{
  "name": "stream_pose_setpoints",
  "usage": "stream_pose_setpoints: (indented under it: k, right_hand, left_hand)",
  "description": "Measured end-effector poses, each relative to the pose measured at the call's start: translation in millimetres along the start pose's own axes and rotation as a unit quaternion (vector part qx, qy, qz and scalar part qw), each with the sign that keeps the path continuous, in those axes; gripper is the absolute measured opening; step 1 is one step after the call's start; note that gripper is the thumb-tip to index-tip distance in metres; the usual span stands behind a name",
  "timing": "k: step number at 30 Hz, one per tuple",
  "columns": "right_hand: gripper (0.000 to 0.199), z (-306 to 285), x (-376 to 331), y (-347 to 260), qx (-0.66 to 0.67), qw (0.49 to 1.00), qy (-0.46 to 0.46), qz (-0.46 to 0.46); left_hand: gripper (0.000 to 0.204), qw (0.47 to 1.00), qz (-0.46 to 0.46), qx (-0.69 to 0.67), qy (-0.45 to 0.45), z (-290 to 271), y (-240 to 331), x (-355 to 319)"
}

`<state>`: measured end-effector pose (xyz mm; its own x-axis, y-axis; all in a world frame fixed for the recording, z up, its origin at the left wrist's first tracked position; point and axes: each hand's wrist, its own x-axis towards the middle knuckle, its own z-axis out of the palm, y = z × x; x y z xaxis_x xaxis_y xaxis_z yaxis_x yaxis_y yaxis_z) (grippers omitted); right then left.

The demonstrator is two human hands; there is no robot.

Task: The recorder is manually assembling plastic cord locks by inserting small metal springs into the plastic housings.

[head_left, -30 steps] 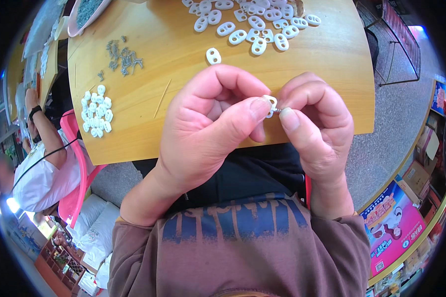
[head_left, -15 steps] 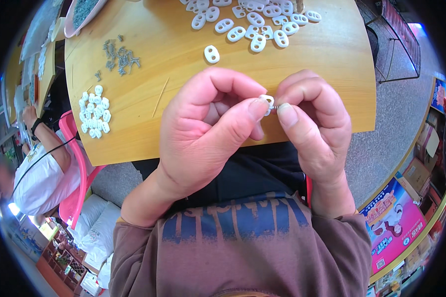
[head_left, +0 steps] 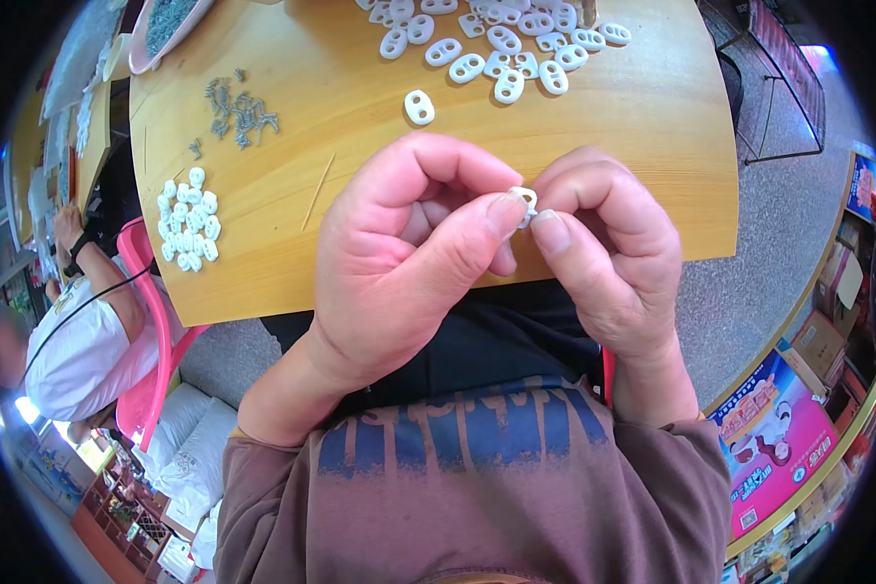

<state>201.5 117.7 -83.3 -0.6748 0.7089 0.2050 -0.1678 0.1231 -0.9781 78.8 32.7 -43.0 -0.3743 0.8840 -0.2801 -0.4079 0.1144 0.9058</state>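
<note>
Pinched between thumb and forefinger of my left hand (head_left: 409,253) is a small white plastic cord lock piece (head_left: 526,197) with a hole in it. My right hand (head_left: 613,243) is closed, its thumb and forefinger tips pressed against the right side of that piece. A small metal spring was visible at those fingertips a moment ago; now the fingers mostly hide it. Beyond my hands a single white two-hole oval piece (head_left: 419,107) lies on the wooden table (head_left: 292,277).
Many larger white oval pieces (head_left: 504,39) lie at the far side. At left are a heap of small grey metal springs (head_left: 243,117), a cluster of small white pieces (head_left: 189,219) and a thin wooden stick (head_left: 318,190). A seated person (head_left: 88,331) is at far left.
My right fingertips have moved left, up against the white piece. The stretch of spring that showed between my hands is now nearly out of sight.
</note>
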Motion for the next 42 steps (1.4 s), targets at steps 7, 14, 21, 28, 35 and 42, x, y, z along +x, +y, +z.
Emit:
stream_pose_setpoints:
  k: [7,14,21,28,35,42]
  right_hand:
    - [0.006,-0.9,-2.4,-6.7,0.084,0.993,-0.023,0.077]
    - [0.010,-0.9,-1.3,-8.9,0.124,0.984,-0.048,0.116]
    - [0.013,1.2,-3.4,-11.5,0.201,0.963,-0.061,0.168]
    - [0.014,4.0,-5.3,-10.5,0.202,0.964,-0.055,0.162]
    - [0.008,6.0,-2.3,-7.8,0.081,0.995,-0.047,0.032]
    - [0.006,5.8,-1.1,-5.5,-0.047,0.997,-0.044,-0.036]
  left_hand:
    - [0.013,0.998,0.002,0.045,-0.036,-2.1,7.9,0.7]
    - [0.012,0.997,0.010,0.054,-0.048,-6.3,7.8,-0.2]
    - [0.012,0.974,0.115,0.176,-0.081,-12.1,3.6,-0.6]
    - [0.012,0.989,0.067,0.120,-0.051,-9.8,1.0,-5.5]
    - [0.012,1.000,-0.008,-0.006,-0.004,-9.0,-3.7,-6.0]
    - [0.013,1.000,-0.009,-0.016,-0.008,-9.0,-3.3,-7.2]
